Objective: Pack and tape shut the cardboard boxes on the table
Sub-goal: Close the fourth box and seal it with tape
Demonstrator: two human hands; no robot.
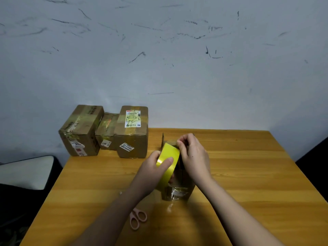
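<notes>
At far left, off the table's left edge, lay a pale cushion-like surface [26, 172]. Three taped cardboard boxes [80, 130] [106, 132] [132, 132] stood touching in a row at the far left corner of the wooden table [248, 174], the leftmost overhanging the edge, against a scuffed wall [159, 50]. Bare tabletop lay in front of them. Pink-handled scissors [137, 219] rested near the front, partly under the left forearm. The left hand [156, 166] gripped a yellow tape roll [166, 164], thumb across its outer face. Just right, the small open box [177, 190] stood mid-table, a flap upright at its far side. The right hand [193, 155] pinched at the roll's top; whether it held the tape end could not be told. Open tabletop extended to the right edge.
</notes>
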